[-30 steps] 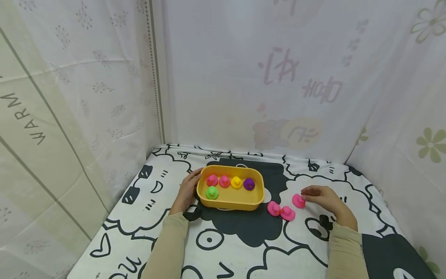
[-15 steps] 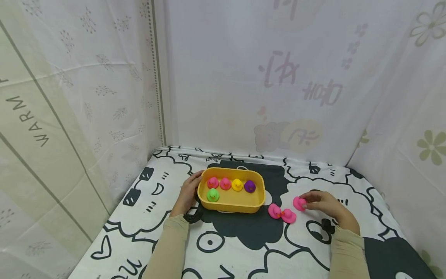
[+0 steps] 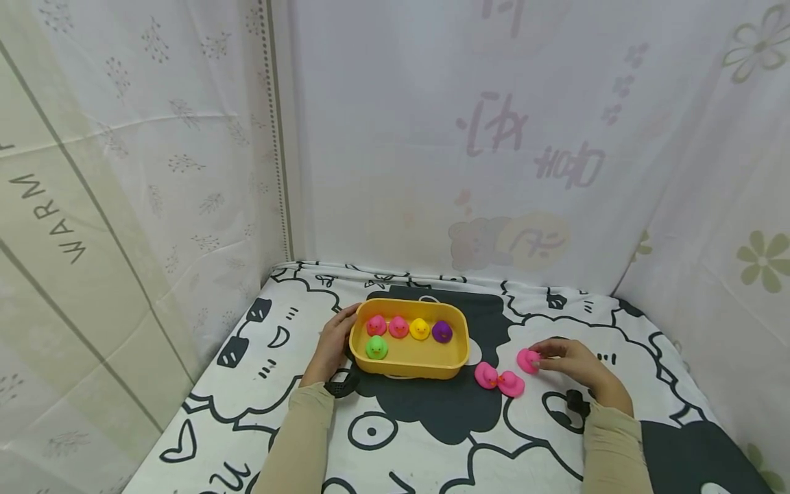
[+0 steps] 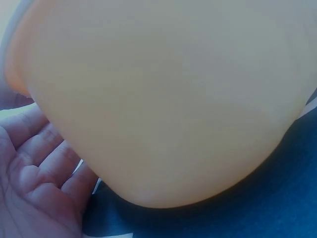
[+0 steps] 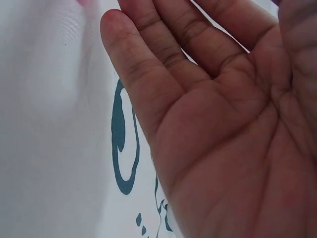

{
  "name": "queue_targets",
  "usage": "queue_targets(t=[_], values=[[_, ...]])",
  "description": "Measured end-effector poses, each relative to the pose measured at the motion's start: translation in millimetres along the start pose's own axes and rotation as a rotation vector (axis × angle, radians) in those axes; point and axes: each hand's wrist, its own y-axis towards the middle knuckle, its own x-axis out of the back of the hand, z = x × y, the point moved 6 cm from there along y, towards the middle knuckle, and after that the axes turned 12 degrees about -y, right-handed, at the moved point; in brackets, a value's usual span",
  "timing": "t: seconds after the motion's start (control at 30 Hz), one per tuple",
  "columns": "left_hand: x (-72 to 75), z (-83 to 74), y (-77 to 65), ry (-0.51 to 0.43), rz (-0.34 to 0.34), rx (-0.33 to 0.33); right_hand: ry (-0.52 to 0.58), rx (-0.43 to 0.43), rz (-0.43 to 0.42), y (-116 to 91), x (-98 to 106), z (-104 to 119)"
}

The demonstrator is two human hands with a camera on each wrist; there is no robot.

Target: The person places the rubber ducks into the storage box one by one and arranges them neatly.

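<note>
A yellow tray [image 3: 410, 369] lies on the cloth with several small rubber ducks inside: two pink, a yellow duck [image 3: 420, 328], a purple duck [image 3: 441, 331] and a green duck [image 3: 376, 347]. My left hand [image 3: 333, 343] rests against the tray's left end; in the left wrist view its fingers [image 4: 57, 158] lie along the outer wall. On the right, my right hand [image 3: 574, 363] pinches a pink rubber duck [image 3: 527, 360] between thumb and fingertips, at cloth level. The right wrist view shows mostly the palm, and the held duck is hidden there.
Two more pink ducks [image 3: 498, 379] sit touching each other between the tray and my right hand. A black-and-white cartoon cloth [image 3: 370, 466] covers the table. Pale printed curtains [image 3: 401, 137] stand behind and at both sides.
My right hand has come down onto the pink duck, thumb and fingertips closing on it. The left hand and the tray stay in place; the head view shifts slightly.
</note>
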Motion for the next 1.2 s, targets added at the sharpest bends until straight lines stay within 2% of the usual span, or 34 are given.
queue_targets(t=[0.53,0.7,0.93,1.2], values=[[-0.7,-1.3,-2.1,0.012,-0.009,-0.008,0.028,-0.028,0.027,2.0,-5.9,-3.5],[-2.2,-1.6,-2.2,0.012,0.003,-0.022,0.012,-0.011,0.010,2.2,-2.9,-2.1],[-1.0,4.7,-1.6,0.019,-0.005,0.005,0.054,-0.064,0.009,-0.5,-5.0,-8.0],[-1.6,-1.2,0.7,0.010,-0.004,-0.021,0.053,-0.054,-0.016,3.8,-2.4,-6.4]])
